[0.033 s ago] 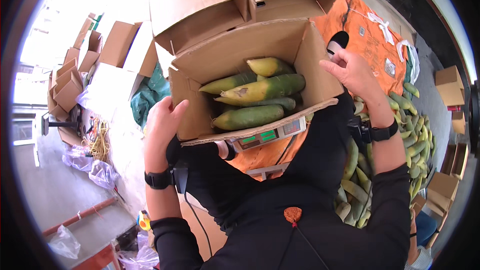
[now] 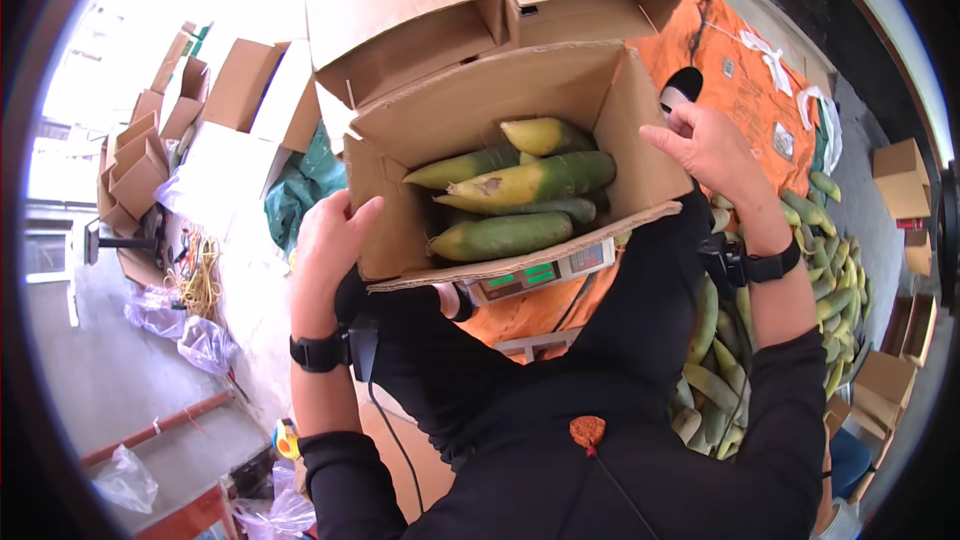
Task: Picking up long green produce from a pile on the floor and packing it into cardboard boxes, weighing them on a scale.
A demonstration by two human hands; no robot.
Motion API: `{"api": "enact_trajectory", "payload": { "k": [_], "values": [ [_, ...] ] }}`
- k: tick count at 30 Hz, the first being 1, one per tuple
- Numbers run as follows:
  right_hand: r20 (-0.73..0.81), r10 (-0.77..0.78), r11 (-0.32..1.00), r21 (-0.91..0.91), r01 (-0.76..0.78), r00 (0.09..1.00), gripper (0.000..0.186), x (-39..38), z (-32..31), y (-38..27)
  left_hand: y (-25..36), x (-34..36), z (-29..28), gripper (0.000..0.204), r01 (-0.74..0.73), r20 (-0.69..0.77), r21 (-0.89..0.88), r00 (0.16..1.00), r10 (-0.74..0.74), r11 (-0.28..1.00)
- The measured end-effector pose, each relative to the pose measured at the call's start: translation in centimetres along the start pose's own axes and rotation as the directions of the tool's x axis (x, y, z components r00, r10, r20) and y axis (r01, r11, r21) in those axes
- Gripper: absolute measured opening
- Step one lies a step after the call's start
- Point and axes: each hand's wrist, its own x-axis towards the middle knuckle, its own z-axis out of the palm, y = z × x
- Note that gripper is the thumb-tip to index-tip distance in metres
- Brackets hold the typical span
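An open cardboard box [image 2: 470,90] sits in front of me between my legs, holding several long green radishes [image 2: 545,180] with yellowish tips. At its left wall, my left hand [image 2: 335,240] is closed, thumb on the inner side and fingers outside. Across from it, my right hand [image 2: 705,145] pinches the right wall near the rim, its thumb over the cardboard. Just below the box's near edge shows a scale [image 2: 545,273] with a lit green display; the box hides the rest of it.
More open cartons [image 2: 410,45] stand beyond the box. To the right lie an orange sheet [image 2: 740,90] and a heap of green radishes [image 2: 835,280]. Folded boxes [image 2: 140,175] and a tangle of yellow cord [image 2: 200,275] are on the left.
The whole view has shifted very slightly. Both hands keep their places on the box, and the radishes lie as before.
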Motion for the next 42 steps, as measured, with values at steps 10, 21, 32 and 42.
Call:
{"api": "enact_trajectory", "payload": {
  "k": [10, 21, 32, 42],
  "values": [
    [0.232, -0.017, 0.978, -0.201, 0.065, 0.973, 0.053, 5.3, 1.3, 1.1, -2.2, 2.5, -0.2, 0.05, 0.022, 0.107, -0.087, 0.994, -0.012, 0.996],
    [0.309, 0.123, 0.984, 0.083, -0.156, 0.943, 0.026, 7.4, 2.2, -5.3, -8.6, 5.7, -1.4, 0.037, 0.047, 0.132, -0.396, 0.991, 0.007, 0.917],
    [0.3, -0.32, 0.947, 0.105, 0.302, 0.899, 0.036, 11.1, 11.0, -19.4, -19.1, -3.7, -9.5, 0.036, 0.114, -0.173, -0.483, 0.96, -0.222, 0.868],
    [0.408, -0.598, 0.689, -0.179, 0.703, 0.69, 0.034, 6.1, 23.2, -31.7, -27.1, -23.4, -4.0, 0.035, 0.351, -0.424, -0.48, 0.71, -0.562, 0.804]
  ]
}}
